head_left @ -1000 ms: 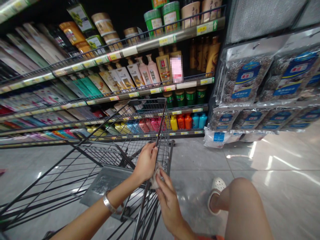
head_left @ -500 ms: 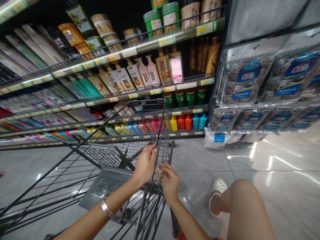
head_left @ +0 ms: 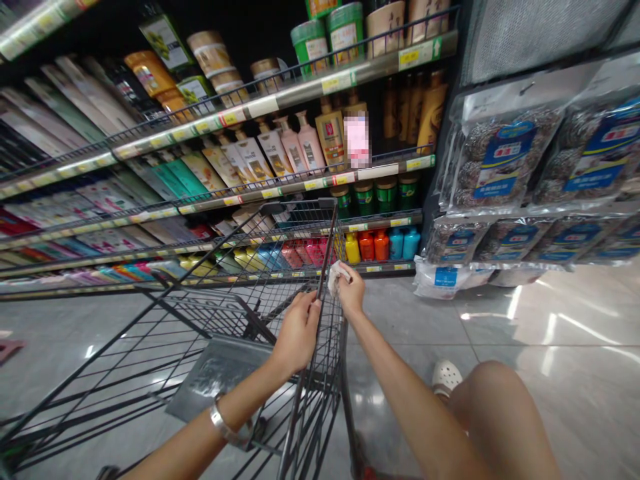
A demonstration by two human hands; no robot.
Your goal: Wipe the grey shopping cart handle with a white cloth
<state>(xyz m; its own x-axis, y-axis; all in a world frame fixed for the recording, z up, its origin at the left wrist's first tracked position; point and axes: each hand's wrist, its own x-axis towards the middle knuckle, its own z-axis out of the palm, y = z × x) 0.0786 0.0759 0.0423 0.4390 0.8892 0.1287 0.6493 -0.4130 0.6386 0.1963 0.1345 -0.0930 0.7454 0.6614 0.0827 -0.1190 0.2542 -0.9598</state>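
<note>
A dark wire shopping cart [head_left: 235, 303] stands in front of me, with a flat grey panel [head_left: 217, 373] in its frame. My left hand [head_left: 297, 330] is closed around the cart's right top rail, and a silver bracelet [head_left: 227, 423] circles that wrist. Farther along the same side, my right hand [head_left: 351, 291] pinches a crumpled whitish cloth [head_left: 336, 277] against the outer wire near the rail. The cloth is partly hidden by the fingers.
Shelves of bottles and jars [head_left: 305, 143] run behind the cart. Bagged steel-wool scourers [head_left: 507, 157] hang at the right, with a white package [head_left: 443, 277] below them. My knee [head_left: 505, 413] and a white clog [head_left: 447, 377] are over the grey tiled floor [head_left: 410, 320].
My right hand has moved forward along the cart's side with the cloth, away from beside my left hand. The left hand keeps its hold on the rail.
</note>
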